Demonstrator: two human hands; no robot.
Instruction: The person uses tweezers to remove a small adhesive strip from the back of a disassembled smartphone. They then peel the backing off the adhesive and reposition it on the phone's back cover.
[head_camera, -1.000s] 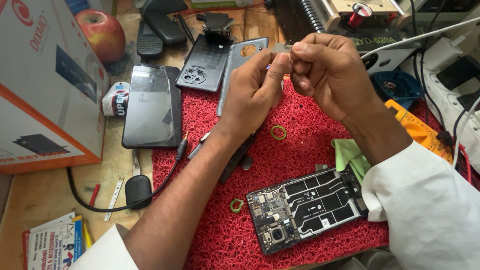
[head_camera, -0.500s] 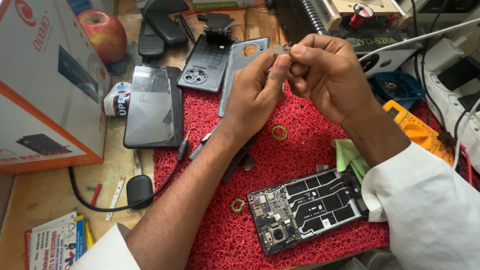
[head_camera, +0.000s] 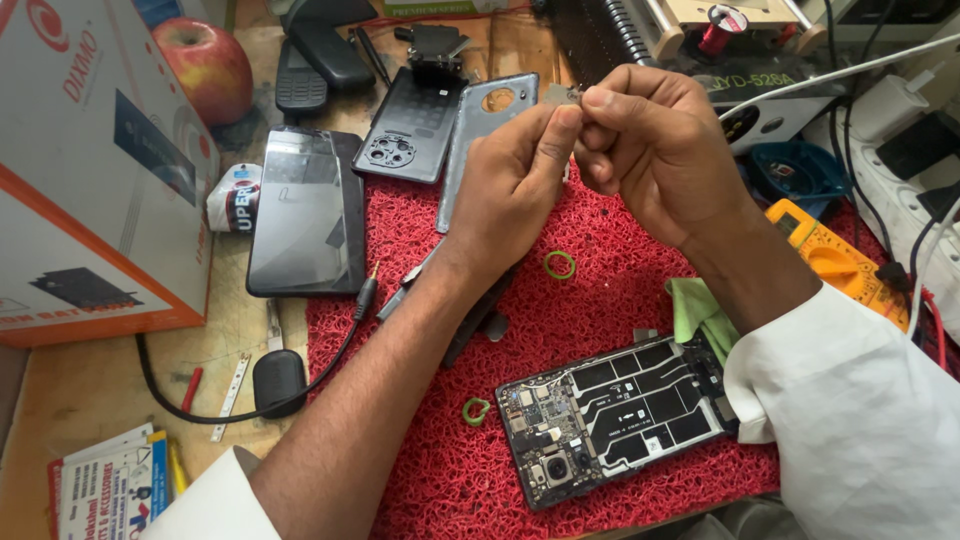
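Nothing has shifted: both hands (head_camera: 590, 165) still pinch a small, half-hidden metal part (head_camera: 560, 95).

Red looped mat (head_camera: 620, 300), green rings (head_camera: 559, 265), red apple (head_camera: 208, 66), orange-trimmed white box (head_camera: 90, 190).

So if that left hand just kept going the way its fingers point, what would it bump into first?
The left hand points up and away, its fingertips on a small metal part. Beyond that, probably the black ribbed device, though depth is unclear.
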